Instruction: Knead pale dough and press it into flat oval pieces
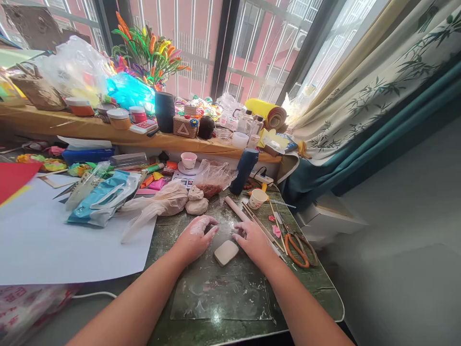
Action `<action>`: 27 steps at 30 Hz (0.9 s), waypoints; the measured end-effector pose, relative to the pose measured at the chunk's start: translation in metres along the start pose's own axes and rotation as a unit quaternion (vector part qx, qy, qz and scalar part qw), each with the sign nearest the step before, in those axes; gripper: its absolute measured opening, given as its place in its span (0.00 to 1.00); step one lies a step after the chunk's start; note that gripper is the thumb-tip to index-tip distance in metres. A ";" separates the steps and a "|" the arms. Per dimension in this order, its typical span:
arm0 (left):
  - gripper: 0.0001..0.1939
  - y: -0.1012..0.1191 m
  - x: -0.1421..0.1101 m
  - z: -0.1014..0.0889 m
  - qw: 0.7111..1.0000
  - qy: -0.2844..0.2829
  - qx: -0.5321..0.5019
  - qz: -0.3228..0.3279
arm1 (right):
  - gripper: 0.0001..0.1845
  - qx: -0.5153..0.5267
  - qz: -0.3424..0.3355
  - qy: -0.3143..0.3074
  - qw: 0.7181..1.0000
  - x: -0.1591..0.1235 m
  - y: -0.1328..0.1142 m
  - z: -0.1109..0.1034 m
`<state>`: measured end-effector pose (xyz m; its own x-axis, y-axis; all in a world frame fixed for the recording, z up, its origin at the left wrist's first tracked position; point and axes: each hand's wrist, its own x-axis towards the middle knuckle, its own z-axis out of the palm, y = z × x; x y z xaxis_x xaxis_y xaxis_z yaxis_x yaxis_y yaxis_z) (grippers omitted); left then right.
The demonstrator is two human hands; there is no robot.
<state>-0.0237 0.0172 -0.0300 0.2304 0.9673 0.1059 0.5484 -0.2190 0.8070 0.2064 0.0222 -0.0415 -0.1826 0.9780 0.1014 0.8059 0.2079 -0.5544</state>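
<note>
A flattened pale clay slab (226, 253) lies on the green marbled table (223, 293) between my hands. My left hand (197, 236), dusted white, rests just left of the slab with its fingers curled loosely and nothing in them. My right hand (252, 239) lies flat to the right of the slab, fingers stretched toward it, empty. Two clay lumps (196, 201) sit behind my left hand. A wooden rolling pin (236, 209) and thin sticks (262, 226) lie beside my right hand.
Orange-handled scissors (297, 250) lie at the right near the table edge. A paper cup (258, 198), a dark bottle (245, 170), a plastic bag of brown material (213, 179), a white paper sheet (54, 240) and a blue pack (103, 197) crowd the back and left.
</note>
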 end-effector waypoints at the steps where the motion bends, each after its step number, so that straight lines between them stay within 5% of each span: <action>1: 0.12 0.000 0.000 0.000 1.000 0.001 0.000 0.001 | 0.11 0.002 -0.006 -0.005 1.000 0.001 0.001 0.002; 5: 0.12 0.001 0.000 0.000 1.000 0.008 0.000 0.002 | 0.04 0.013 -0.027 -0.010 1.000 0.005 0.000 0.006; 12: 0.12 0.002 -0.001 -0.001 1.000 0.007 -0.009 0.000 | 0.08 0.033 -0.024 0.032 0.999 -0.012 -0.011 -0.008; 18: 0.12 0.000 0.000 0.001 1.000 0.013 -0.017 0.005 | 0.05 0.107 -0.154 0.016 0.982 -0.035 -0.022 -0.013; 27: 0.12 0.001 -0.006 -0.005 0.997 0.036 -0.052 0.038 | 0.11 0.212 -0.010 0.028 0.977 -0.040 -0.037 0.004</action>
<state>-0.0283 0.0120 -0.0268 0.2078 0.9560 0.2069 0.4450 -0.2807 0.8504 0.1812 -0.0247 -0.0286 -0.1556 0.9756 0.1551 0.4945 0.2128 -0.8427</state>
